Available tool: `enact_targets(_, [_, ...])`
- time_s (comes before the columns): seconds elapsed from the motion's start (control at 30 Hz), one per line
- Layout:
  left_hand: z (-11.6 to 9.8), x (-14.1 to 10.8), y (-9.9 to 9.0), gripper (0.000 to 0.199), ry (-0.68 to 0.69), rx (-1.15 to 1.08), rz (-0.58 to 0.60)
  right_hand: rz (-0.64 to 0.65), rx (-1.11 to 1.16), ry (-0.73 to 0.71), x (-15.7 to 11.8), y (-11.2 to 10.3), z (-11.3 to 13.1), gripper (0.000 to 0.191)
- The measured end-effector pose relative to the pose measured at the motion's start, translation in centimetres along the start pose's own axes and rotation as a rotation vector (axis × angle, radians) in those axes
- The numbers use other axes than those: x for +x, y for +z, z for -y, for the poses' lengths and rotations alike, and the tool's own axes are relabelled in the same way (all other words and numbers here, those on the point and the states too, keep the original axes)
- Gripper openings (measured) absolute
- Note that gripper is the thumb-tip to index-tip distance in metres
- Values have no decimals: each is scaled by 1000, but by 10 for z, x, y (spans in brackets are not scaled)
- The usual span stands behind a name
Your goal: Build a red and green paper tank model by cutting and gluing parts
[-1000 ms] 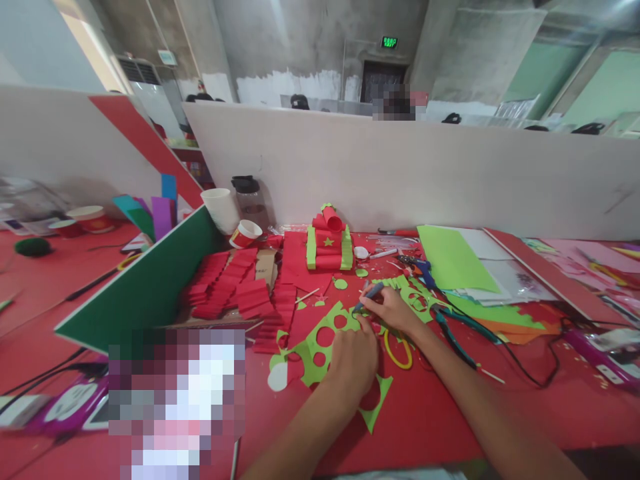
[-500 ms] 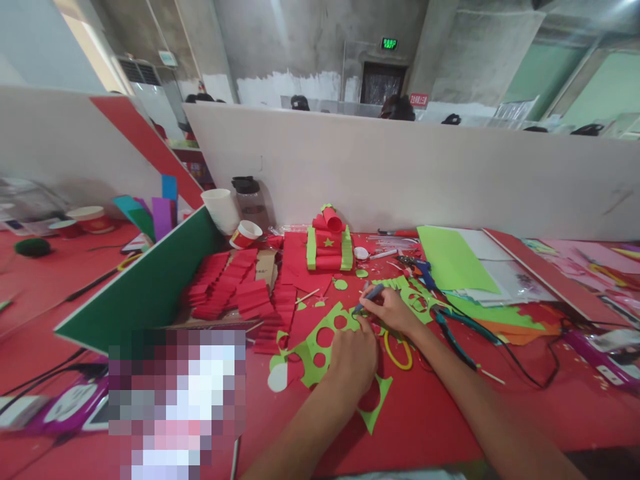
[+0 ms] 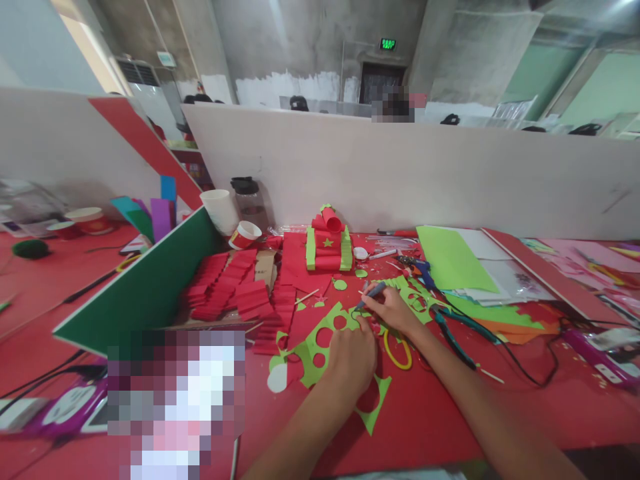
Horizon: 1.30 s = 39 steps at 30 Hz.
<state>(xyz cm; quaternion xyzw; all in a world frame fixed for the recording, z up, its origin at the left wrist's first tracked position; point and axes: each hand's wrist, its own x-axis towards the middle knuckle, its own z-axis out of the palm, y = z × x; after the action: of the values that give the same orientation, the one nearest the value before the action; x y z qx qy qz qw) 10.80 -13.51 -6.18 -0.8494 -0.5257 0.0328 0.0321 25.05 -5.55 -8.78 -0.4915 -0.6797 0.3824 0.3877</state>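
My right hand [image 3: 393,308] grips a grey-blue pen [image 3: 371,295], its tip down on a green sheet [image 3: 320,343] cut with round holes. My left hand [image 3: 351,353] rests on that sheet, its fingertips right beside the pen tip; its fingers are bent, and whether they hold anything small is hidden. Scissors with yellow handles [image 3: 399,353] lie between my forearms. A white disc [image 3: 277,378] lies left of the sheet. Behind my hands stands a red and green paper model [image 3: 329,248] with a star and a rolled tube on top.
Folded red paper strips [image 3: 207,287] lie at the left beside a green board [image 3: 145,287]. Teal-handled pliers [image 3: 454,337] and a black cable lie to the right, below green and white sheets [image 3: 457,260]. A white partition [image 3: 390,173] closes off the back.
The pen has shifted very slightly to the right, its grip tilting a little. My left hand stays almost in place on the sheet.
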Motion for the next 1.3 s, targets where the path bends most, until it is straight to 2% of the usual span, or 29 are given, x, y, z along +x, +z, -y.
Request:
enact_targets(0.5, [3, -4, -7, 48, 10, -6, -37, -68, -105, -89, 0, -2, 3, 21])
enact_targets(0.77, [3, -2, -2, 50, 6, -11, -26, -97, -70, -92, 0, -2, 1, 17])
enact_targets(1.0, [4, -2, -3, 49, 10, -22, -29, -74, -149, -99, -1, -2, 3, 18])
enact_targets(1.3, [4, -1, -3, 50, 1, -32, -4, -83, -142, -117, -2, -1, 1, 16])
